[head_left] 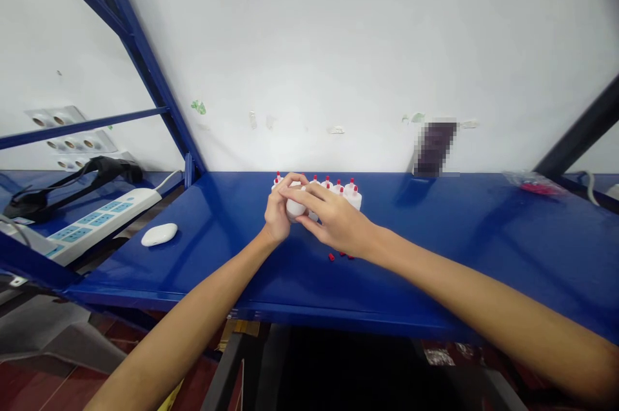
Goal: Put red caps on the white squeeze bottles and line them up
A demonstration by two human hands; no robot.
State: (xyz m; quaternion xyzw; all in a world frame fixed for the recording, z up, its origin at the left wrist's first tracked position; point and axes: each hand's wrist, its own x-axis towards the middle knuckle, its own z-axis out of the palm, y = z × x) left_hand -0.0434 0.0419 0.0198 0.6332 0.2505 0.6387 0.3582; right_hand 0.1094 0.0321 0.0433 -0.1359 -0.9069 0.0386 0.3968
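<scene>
A small white bottle (294, 210) is held between both my hands above the middle of the blue table. My left hand (277, 212) curls around it from the left, fingers over its far side. From the right, my right hand (338, 216) has its fingers and thumb closed on the same bottle; its upper end is hidden by my fingers. Just behind my hands stand several white bottles (354, 199) with red tips, upright and close together, partly covered by my hands. A few loose red caps (331, 257) lie on the table below my right hand.
On the blue table (232, 217), a white rounded case (159, 235) lies at left. A blurred dark upright object (435, 148) leans on the wall. Clear plastic bags with red contents (536, 188) lie far right. A power strip (104, 220) and black strap (99, 172) sit beyond the left frame post.
</scene>
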